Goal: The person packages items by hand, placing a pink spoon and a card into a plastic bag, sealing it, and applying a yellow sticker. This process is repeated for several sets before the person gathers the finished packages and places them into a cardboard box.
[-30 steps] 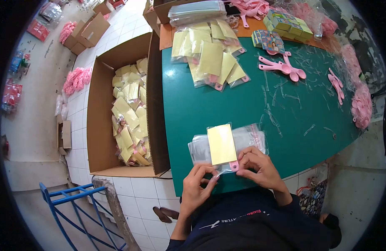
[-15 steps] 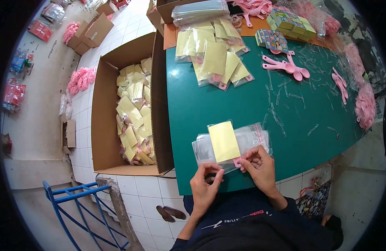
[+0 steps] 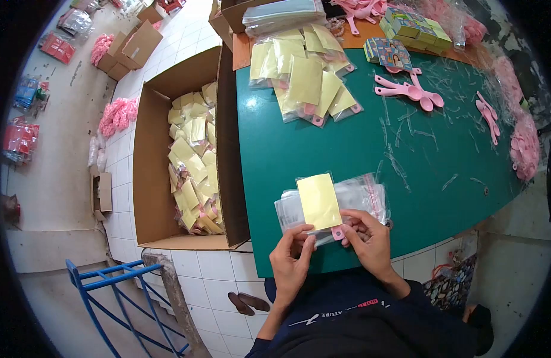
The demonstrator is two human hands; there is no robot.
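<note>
Change: Both hands have closed in since half a second ago. The left hand [image 3: 292, 258] has brought its fingers up to the near edge of the yellow-card packet [image 3: 318, 201], and the right hand [image 3: 368, 240] has slid slightly toward the person. The packet has barely shifted.
Packet: it is a flat, clear plastic sleeve holding a rectangular yellow card, with a pink plastic handle end showing at its near corner.
Place: it lies on a loose stack of clear plastic bags [image 3: 364, 192], close to the near edge of the dark green table top [image 3: 347, 149].
Left hand: thumb and fingers pinch the packet's near left corner.
Right hand: curled fingertips grip the near right corner at the pink end (the exact contact is partly hidden by the fingers).
Handling: the packet is probably very light. The card looks stiff enough to keep it flat, while the film looks slick, so it may skate on the bags beneath.
Hold: edges and corners seem best, gripping through film and card together. A pinch on the film alone would likely slip.
Around: an open brown cardboard box [image 3: 150, 113] of similar packets stands on the floor to the left. A heap of yellow packets [image 3: 305, 80] and loose pink plastic spoons [image 3: 410, 89] lie on the far side of the table.
</note>
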